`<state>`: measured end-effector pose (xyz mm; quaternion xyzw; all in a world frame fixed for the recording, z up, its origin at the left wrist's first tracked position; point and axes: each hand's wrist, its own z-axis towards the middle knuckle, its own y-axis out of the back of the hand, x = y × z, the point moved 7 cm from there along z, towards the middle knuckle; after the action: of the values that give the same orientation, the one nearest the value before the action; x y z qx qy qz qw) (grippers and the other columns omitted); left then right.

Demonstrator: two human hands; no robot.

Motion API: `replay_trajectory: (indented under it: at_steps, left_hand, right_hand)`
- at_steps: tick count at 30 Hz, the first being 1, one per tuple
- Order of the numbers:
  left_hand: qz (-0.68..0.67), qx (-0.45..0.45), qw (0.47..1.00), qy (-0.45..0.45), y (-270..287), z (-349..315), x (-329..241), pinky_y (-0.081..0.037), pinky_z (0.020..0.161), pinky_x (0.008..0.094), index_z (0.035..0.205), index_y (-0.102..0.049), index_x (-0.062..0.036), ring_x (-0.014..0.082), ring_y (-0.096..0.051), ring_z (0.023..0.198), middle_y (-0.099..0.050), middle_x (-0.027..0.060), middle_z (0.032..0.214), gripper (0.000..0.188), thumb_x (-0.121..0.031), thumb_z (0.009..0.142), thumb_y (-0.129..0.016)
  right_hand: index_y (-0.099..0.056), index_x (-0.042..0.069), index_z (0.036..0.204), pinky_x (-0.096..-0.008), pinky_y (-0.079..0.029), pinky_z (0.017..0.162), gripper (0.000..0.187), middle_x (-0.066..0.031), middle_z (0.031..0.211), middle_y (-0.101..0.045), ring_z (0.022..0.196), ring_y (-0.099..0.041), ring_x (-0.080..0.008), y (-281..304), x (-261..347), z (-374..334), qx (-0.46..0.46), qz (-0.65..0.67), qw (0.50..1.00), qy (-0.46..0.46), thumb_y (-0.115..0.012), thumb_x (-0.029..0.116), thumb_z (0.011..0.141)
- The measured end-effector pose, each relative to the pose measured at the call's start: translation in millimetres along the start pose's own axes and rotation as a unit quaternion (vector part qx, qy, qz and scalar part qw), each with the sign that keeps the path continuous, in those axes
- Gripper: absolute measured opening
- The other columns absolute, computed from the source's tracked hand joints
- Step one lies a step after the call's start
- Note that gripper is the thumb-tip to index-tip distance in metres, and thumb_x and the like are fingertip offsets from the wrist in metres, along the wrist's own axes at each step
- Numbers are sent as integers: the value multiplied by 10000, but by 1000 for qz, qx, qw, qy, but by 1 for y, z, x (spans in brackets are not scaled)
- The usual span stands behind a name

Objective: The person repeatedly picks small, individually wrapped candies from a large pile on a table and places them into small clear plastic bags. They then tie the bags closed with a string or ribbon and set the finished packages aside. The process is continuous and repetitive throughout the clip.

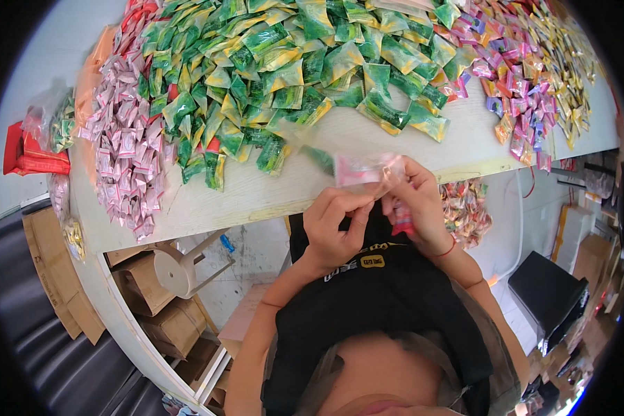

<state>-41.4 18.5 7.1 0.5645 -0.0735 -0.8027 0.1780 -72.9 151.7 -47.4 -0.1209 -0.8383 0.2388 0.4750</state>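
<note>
Head view: left hand (336, 220) and right hand (419, 204), close together, pinch a pink plastic packet (357, 170) by the worktop (239, 200); probably light, soft, slippery, best held at its edges.

Left grip (338, 223), right grip (417, 201) pinch clear plastic (388, 177); green packets (267, 55) on table (246, 200).

Motion blurs the clear bag (299, 133) and the pink packet (357, 170); whether the packet lies inside the bag cannot be told. The right hand (421, 202) partly hides a red packet (403, 222). The top edge cuts off the green packets (277, 66). The clutter (558, 371) at lower right is too small to tell.
</note>
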Motion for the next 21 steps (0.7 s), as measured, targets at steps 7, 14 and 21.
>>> replay_trajectory:
  at_steps: [7, 14, 21]
  left_hand:
    - [1, -66, 998, -13, 11, 3, 3, -428, 555, 219, 840, -607, -23, 138, -509, 622, -527, 77, 804, 106, 22, 763, -663]
    - [-159, -71, 978, 111, 1, 3, 33, -426, 631, 194, 923, -550, 17, 72, -491, 698, -498, 45, 858, 78, -5, 855, -581]
    - [-203, -34, 970, 128, -17, 8, 25, -429, 643, 194, 912, -533, 5, 73, -498, 698, -506, 42, 859, 65, 5, 859, -570]
  right_hand:
    - [-654, 24, 893, -190, -412, 449, 106, -49, 724, -593, 544, -538, -55, -23, 22, -5, 54, -289, 940, 171, -584, 99, 866]
    - [-421, 42, 976, -250, -422, 627, 272, -98, 896, -484, 716, -505, -160, 1, 38, 6, -53, 67, 973, 214, -542, 18, 733]
    - [-407, 37, 957, -283, -412, 812, 120, -114, 1023, -447, 924, -476, -172, -19, 38, -1, -91, -26, 914, 395, -454, -26, 866]
